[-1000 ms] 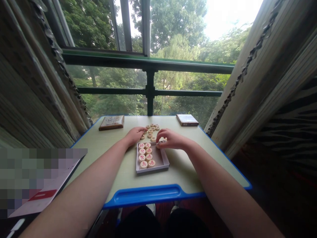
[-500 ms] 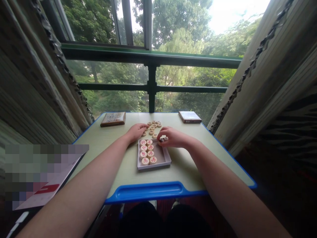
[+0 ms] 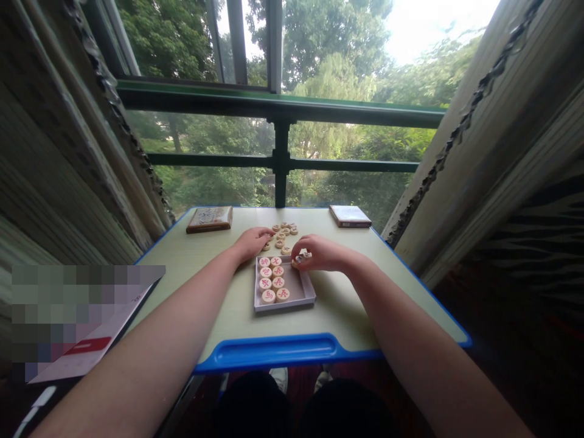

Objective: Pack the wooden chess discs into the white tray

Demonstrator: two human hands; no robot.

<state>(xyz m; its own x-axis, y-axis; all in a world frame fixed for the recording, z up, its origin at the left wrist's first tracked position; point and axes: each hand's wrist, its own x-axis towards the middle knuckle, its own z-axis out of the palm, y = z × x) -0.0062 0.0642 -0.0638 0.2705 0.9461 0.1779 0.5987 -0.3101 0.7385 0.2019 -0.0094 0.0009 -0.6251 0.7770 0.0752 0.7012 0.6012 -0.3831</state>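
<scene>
A shallow white box point(image 3: 285, 307) holds two columns of round wooden Chinese chess pieces point(image 3: 278, 283) with red characters, filling its left half. My right hand point(image 3: 317, 252) is at the box's far right corner, its thumb and fingers curled around a Chinese chess piece point(image 3: 295, 264) that is partly hidden. Beyond the box lie several loose pieces point(image 3: 286, 250) with dark markings. My left hand point(image 3: 252, 243) rests on the table at the left of these, fingers stretched out with the tips against the nearest pieces; it grips nothing that I can see.
The pale table point(image 3: 205, 277) has a blue rim with a moulded trough point(image 3: 276, 353) at the front. A flat decorated box point(image 3: 210, 219) lies at the far left, another flat case point(image 3: 350, 216) at the far right. Curtains hang on both sides, and a railing and window stand behind.
Both hands stay nearly in place. My right hand's fingers have shifted slightly at the box's far corner. The pieces in the box look the same, and the view has moved a little.
</scene>
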